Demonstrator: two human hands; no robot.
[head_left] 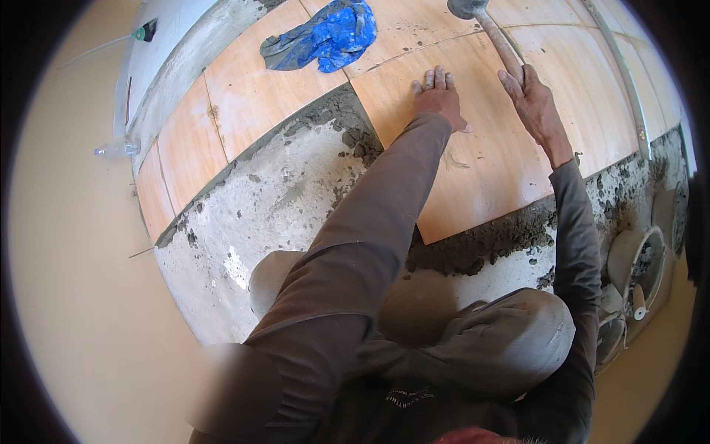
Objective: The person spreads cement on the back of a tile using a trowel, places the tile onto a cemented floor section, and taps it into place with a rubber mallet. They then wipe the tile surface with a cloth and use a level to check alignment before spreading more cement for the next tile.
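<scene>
My left hand (441,101) lies flat with its fingers stretched out on a wood-look floor tile (481,159). The tile's near edge rests over wet grey mortar (481,248). To the right, my right hand (538,111) is closed round the handle of a mallet (499,41). The mallet's dark head is at the far end of the tiles, partly cut off by the picture's upper rim. Beyond my left hand, a crumpled blue plastic bag (344,33) lies on neighbouring tiles.
A bare concrete strip (274,192) with mortar crumbs runs along the left. A long metal straightedge (621,74) lies over the tiles at right. Buckets (627,255) stand at the lower right. A clear plastic bottle (116,150) and a green-headed brush (140,33) are at the far left.
</scene>
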